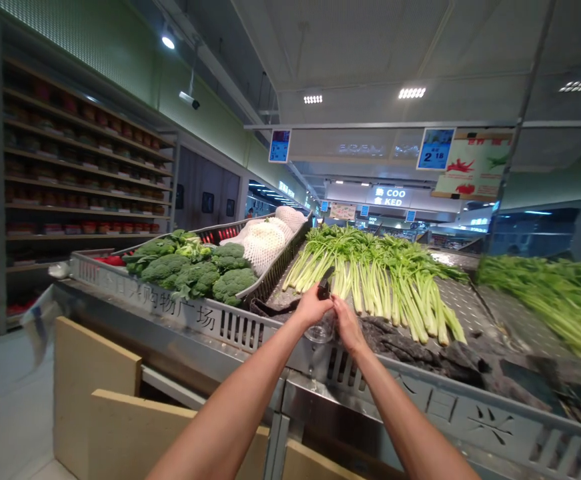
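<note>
Both hands meet in front of the celery at the front edge of the display. My left hand (314, 307) is closed around the upper part of a clear bottle (319, 332) with a black top (325, 283). It looks like a spray bottle, though fingers cover much of it. Pressed in from the other side, my right hand (348, 324) has its fingers bent against the bottle near its top. Behind them, celery stalks (377, 283) lie in a row, leaves pointing away. Dark wet cloth (410, 347) is bunched along the near ends of the stalks.
At left, broccoli (190, 270) and white net-wrapped produce (265, 241) fill a section behind a divider. A grey slotted rail (240, 330) edges the stand. Blurred greens (545, 300) show at right. Board panels (97, 387) lean below; stocked shelves (85, 167) stand at far left.
</note>
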Action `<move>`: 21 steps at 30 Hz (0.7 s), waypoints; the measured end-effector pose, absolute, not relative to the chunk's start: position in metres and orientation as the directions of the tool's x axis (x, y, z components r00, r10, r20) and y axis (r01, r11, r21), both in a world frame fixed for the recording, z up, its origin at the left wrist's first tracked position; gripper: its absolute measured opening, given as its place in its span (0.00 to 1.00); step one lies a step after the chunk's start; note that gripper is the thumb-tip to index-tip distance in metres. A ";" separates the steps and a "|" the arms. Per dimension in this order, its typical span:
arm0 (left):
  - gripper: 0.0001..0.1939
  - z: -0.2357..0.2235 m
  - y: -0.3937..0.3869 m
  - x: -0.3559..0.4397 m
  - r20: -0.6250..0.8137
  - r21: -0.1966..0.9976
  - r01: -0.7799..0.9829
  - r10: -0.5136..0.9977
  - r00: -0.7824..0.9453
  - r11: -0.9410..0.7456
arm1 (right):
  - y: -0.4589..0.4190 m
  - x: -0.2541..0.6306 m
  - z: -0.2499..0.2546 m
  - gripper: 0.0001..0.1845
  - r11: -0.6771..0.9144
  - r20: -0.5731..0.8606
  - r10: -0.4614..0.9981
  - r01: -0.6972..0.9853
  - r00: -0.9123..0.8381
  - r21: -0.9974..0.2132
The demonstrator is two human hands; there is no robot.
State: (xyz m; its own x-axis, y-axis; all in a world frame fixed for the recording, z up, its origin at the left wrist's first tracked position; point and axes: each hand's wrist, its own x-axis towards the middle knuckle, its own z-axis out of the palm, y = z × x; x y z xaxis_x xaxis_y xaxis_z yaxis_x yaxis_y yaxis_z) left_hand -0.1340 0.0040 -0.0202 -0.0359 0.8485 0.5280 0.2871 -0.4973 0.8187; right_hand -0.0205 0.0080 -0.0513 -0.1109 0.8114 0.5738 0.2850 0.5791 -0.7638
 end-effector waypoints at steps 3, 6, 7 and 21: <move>0.14 -0.021 0.004 -0.133 0.532 0.811 0.326 0.844 -0.070 -0.485 | 0.004 -0.014 -0.062 0.25 0.578 0.520 0.815 0.304 -0.256 -0.757; 0.17 -0.023 0.006 -0.131 0.565 0.806 0.291 0.817 -0.117 -0.516 | 0.001 -0.017 -0.066 0.28 0.591 0.526 0.806 0.323 -0.270 -0.739; 0.19 -0.024 0.007 -0.131 0.573 0.808 0.263 0.807 -0.142 -0.527 | 0.001 -0.020 -0.066 0.30 0.582 0.517 0.813 0.335 -0.267 -0.741; 0.10 -0.017 0.018 -0.132 0.419 0.905 0.156 0.890 -0.179 -0.395 | 0.003 -0.021 -0.070 0.35 0.523 0.473 0.852 0.343 -0.224 -0.780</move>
State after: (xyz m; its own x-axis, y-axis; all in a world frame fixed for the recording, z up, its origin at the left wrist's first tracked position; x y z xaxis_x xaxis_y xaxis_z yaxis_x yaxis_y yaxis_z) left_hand -0.1318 0.0179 -0.0166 -0.1787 0.8900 0.4194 0.1564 -0.3952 0.9052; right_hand -0.0215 0.0035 -0.0703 -0.2238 0.8523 0.4727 0.3430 0.5229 -0.7804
